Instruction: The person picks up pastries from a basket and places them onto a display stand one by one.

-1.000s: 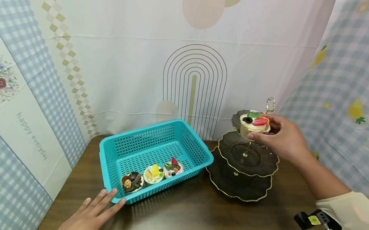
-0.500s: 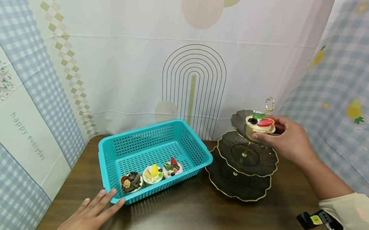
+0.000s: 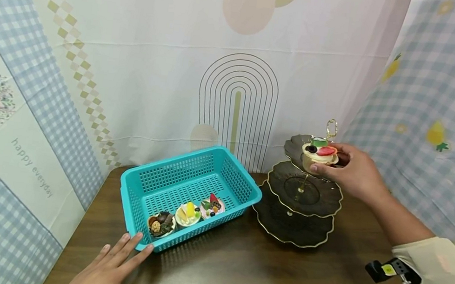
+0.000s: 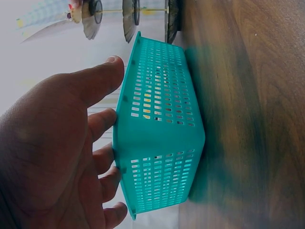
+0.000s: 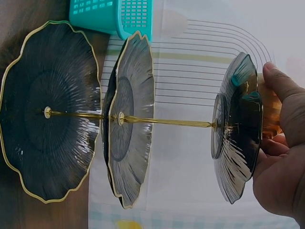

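My right hand (image 3: 352,171) pinches a fruit-topped cupcake (image 3: 319,157) between thumb and fingers, over the top plate of a dark three-tier cake stand (image 3: 302,192). White cream, a strawberry slice, a black berry and a green piece top the cupcake. In the right wrist view the see-through top tier (image 5: 238,133) partly covers the cupcake's golden cup (image 5: 270,107). My left hand (image 3: 108,266) lies with spread fingers touching the near left corner of a turquoise basket (image 3: 129,210). Three cupcakes stand in it along the near side: chocolate (image 3: 160,224), yellow-topped (image 3: 188,214) and pink (image 3: 212,206).
A gold ring handle (image 3: 332,128) rises from the stand behind the cupcake. The basket is just left of the stand's wavy gold-rimmed lower plates (image 3: 289,228). Both stand on a brown wooden table (image 3: 230,269), with patterned cloth (image 3: 158,82) hanging behind and at both sides.
My right hand has shifted slightly right with the cupcake, over the top tier, then stayed nearly still. The left hand keeps its place at the basket.
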`<state>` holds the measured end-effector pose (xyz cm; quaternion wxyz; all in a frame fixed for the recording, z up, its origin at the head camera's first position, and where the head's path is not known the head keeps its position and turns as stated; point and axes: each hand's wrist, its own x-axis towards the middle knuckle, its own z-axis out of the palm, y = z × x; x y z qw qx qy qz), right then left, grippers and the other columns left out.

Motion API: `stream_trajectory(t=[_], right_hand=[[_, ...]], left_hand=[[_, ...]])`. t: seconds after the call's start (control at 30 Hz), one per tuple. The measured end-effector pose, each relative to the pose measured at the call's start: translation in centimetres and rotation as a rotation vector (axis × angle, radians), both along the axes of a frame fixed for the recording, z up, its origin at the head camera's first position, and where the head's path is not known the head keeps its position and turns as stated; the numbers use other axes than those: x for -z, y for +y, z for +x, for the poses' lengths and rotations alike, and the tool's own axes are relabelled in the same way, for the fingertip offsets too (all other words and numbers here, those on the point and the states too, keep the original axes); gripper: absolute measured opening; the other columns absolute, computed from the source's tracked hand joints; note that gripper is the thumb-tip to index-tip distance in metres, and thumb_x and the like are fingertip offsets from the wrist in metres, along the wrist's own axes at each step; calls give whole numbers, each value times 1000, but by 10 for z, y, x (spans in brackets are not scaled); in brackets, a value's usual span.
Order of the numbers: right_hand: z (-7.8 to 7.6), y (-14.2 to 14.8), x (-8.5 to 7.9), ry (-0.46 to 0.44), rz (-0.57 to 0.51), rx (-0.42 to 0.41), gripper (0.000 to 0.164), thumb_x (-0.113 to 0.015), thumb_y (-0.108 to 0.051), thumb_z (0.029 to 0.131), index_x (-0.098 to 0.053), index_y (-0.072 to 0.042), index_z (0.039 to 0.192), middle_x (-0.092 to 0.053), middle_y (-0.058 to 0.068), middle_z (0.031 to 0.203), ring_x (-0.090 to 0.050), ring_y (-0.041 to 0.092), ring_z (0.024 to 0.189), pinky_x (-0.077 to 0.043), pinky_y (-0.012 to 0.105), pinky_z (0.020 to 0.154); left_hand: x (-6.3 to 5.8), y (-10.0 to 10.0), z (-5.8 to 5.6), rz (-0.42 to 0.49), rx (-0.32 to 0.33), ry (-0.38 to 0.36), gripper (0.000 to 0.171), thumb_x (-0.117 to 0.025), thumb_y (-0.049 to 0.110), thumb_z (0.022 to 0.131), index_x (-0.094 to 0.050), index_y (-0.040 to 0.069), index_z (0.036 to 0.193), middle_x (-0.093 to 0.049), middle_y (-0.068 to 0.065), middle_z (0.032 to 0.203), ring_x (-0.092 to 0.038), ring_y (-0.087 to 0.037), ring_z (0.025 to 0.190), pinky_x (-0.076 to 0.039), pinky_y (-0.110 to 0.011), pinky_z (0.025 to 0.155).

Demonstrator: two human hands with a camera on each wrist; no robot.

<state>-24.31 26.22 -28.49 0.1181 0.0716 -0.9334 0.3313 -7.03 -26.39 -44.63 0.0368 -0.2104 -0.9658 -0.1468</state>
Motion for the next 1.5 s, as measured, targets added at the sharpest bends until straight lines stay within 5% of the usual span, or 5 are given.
stream_trajectory(t=[0.6,0.77,0.93,1.27,1.5], right_hand=[[16,4,-6,95,-30,88,84,-67,-61,93,-47,-2,149,-56,22,143,-57,42,128,-47,52,100],[20,-1,-7,271,-53,76,72,-73,-47,94,-52,-2,146,-55,21,142,-55,44,127,-43,59,101],[22,-10,-5,530,-39,-22,55,-84,-21,85,-64,-1,132,-64,16,126,-60,33,112,-40,25,96],[19,-35,1,851,60,-361,65,-66,-54,94,-69,6,118,-68,21,116,-57,41,112,-37,31,106],[24,-63,13,743,137,-521,61,-65,-54,97,-66,0,125,-65,15,124,-56,36,120,-41,40,106]], left_hand=[[0,-1,1,6,1,1,75,-64,63,93,-40,38,159,-36,-7,164,-27,-32,150,-38,-68,106],[1,-1,2,7,9,17,74,-64,63,93,-39,39,159,-36,-7,164,2,-2,151,-38,-68,106],[1,-1,2,9,12,26,74,-65,62,93,-40,38,159,-37,-7,163,16,14,140,-39,-69,105],[-3,1,1,-14,-2,8,75,-63,66,93,-41,37,159,-36,-6,164,-34,-37,147,-37,-70,106],[-3,1,2,-14,-7,-4,75,-63,66,93,-41,37,159,-35,-5,164,-34,-38,147,-36,-72,106]])
